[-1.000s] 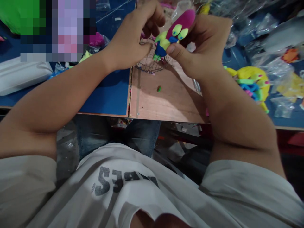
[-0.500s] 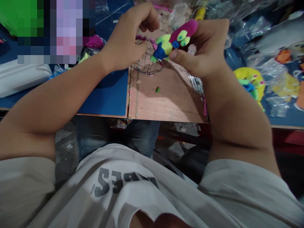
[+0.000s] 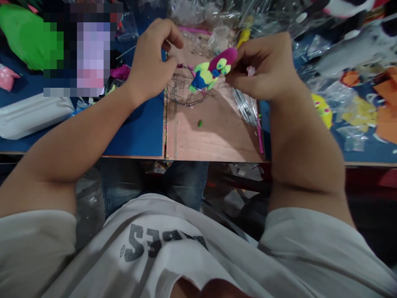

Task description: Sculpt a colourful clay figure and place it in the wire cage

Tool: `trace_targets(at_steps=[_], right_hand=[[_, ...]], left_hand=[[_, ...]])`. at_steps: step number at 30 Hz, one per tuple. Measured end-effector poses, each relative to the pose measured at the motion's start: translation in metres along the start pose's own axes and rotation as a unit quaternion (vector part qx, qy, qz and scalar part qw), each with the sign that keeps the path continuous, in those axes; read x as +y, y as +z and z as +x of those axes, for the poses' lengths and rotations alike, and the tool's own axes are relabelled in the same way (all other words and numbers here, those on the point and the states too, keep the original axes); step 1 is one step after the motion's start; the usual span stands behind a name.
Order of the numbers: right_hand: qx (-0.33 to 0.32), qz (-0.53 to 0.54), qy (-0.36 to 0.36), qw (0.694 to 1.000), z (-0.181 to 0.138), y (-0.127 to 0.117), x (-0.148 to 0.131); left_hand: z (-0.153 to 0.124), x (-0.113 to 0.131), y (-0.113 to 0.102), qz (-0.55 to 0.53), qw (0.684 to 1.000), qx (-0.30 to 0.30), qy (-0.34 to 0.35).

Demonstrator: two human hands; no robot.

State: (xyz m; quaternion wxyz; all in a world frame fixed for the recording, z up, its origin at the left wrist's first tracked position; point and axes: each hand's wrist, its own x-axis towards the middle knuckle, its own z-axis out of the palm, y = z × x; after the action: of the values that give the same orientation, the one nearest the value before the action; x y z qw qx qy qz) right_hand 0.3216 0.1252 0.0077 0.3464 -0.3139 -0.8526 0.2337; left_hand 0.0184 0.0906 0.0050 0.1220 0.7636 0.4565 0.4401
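My right hand (image 3: 263,68) pinches a small soft toy (image 3: 212,70), magenta with yellow-green and blue parts, and holds it above a wooden board (image 3: 214,132). My left hand (image 3: 151,62) is curled just left of the toy, thumb and fingers pressed together on something too small to make out. A wire basket frame (image 3: 181,91) stands on the board right under both hands. A tiny green piece (image 3: 200,123) lies loose on the board.
The board sits on a blue table (image 3: 136,132). A white padded object (image 3: 34,116) and a green toy (image 3: 25,35) lie at left. Clear plastic bags (image 3: 341,91), a yellow toy (image 3: 322,109) and orange felt pieces (image 3: 386,107) crowd the right side. Thin wires (image 3: 248,109) lie beside the board.
Both hands have shifted slightly away from me and left with the toy. The toy now lies more level, and my left fingers have come off it.
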Motion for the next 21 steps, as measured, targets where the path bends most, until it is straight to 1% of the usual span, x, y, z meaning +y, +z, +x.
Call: trace_targets(at_steps=[3,6,11,14,15,16,17,19,21], right_hand=[[0.051,0.01,-0.014,0.999,0.005,0.004,0.01],[0.084,-0.007,-0.007,0.996,0.009,0.006,0.01],[0.143,0.007,0.031,0.989,0.012,0.009,0.004],[0.19,0.02,0.031,0.981,0.013,0.009,0.002],[0.185,0.036,0.024,0.982,0.014,0.008,0.002],[0.166,0.059,0.014,0.984,0.014,0.007,0.001],[0.134,0.084,0.003,0.987,0.013,0.006,0.001],[0.047,0.121,-0.013,0.992,0.012,0.004,0.0],[-0.022,0.13,-0.017,0.991,0.011,0.003,-0.001]], left_hand=[[0.0,-0.002,0.0,-0.021,1.0,0.018,0.005],[0.0,-0.002,-0.001,-0.029,0.999,0.019,-0.004],[0.001,0.001,-0.003,-0.025,0.999,0.012,-0.041],[0.0,0.004,-0.006,-0.026,0.998,-0.012,-0.052],[-0.001,0.005,-0.006,-0.025,0.998,-0.02,-0.049],[-0.002,0.006,-0.007,-0.022,0.998,-0.024,-0.045],[-0.002,0.008,-0.007,-0.018,0.999,-0.026,-0.037],[-0.003,0.011,-0.007,-0.011,0.999,-0.025,-0.016],[-0.003,0.014,-0.007,-0.008,0.999,-0.042,0.005]])
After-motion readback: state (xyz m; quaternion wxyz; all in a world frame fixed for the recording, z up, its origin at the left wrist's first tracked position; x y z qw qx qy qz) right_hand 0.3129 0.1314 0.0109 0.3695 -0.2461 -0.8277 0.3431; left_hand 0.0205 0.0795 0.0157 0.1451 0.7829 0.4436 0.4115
